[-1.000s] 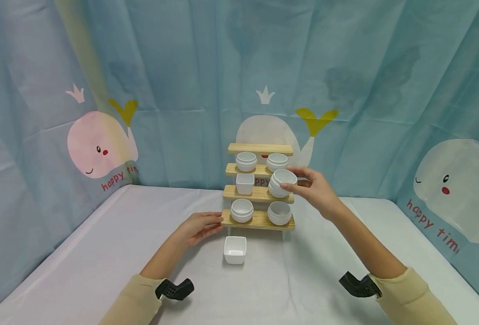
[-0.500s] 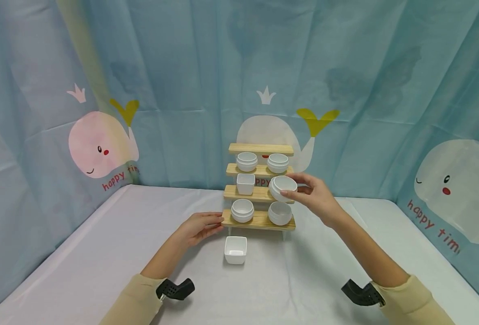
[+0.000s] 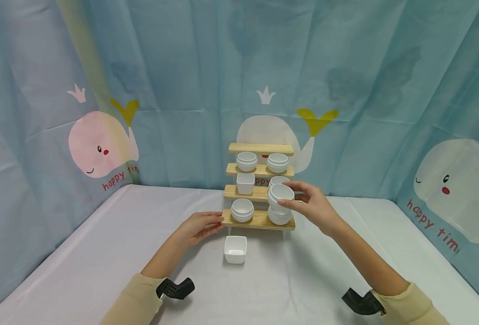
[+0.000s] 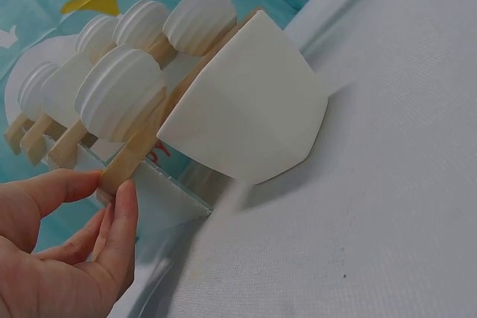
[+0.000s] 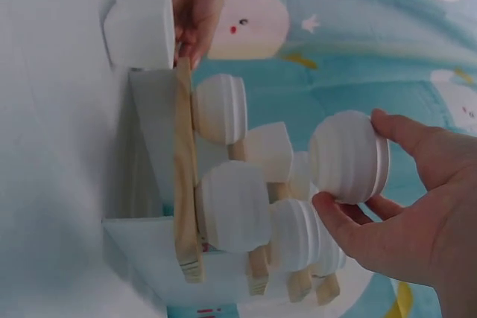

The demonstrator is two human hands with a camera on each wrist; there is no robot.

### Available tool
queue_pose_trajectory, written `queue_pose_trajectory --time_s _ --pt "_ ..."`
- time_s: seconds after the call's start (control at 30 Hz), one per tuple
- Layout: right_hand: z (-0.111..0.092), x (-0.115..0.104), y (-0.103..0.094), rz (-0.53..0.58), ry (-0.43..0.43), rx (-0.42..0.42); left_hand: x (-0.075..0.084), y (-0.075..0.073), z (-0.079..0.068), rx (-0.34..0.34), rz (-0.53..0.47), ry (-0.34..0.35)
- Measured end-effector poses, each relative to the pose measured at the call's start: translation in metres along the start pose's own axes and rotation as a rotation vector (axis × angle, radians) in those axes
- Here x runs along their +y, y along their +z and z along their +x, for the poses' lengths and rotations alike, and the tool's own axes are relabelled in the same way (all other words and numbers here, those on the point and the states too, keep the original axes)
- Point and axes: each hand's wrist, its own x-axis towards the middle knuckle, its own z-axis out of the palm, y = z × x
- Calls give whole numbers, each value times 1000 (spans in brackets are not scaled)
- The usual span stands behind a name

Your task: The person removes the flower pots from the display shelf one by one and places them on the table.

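Observation:
A tiered wooden display stand [image 3: 258, 219] carries several small white bowls. My left hand [image 3: 200, 227] is at the left end of its lowest board; in the left wrist view, thumb and fingers pinch the board's end [image 4: 128, 161]. My right hand [image 3: 314, 207] holds a round white bowl [image 3: 281, 194] by its sides, raised in front of the stand's right side. In the head view it partly covers the round bowl [image 3: 280, 216] on the lowest board and another round bowl [image 3: 279, 180] one board up. The right wrist view shows the held bowl [image 5: 349, 157] apart from the others.
A square white bowl [image 3: 235, 249] stands on the white tablecloth [image 3: 263, 289] before the stand. Another square bowl [image 3: 245, 183] sits on the second board from the bottom. The top board [image 3: 261, 148] bears nothing. A blue curtain [image 3: 174, 135] hangs behind.
My right hand has lowered the round bowl from beside the second board's right end to a spot above the lowest board's right bowl. The left hand has stayed in place.

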Motion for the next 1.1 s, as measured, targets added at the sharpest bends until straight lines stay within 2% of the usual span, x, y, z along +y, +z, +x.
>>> queue_pose_trajectory --time_s 0.4,0.7,1.1 --pt "-6 6 7 21 -6 -23 0 0 1 0 4 0" --pt "-11 10 10 -4 10 -32 -1 1 2 8 20 -1" --pt "-15 17 18 67 -22 -87 0 1 1 11 14 -8"
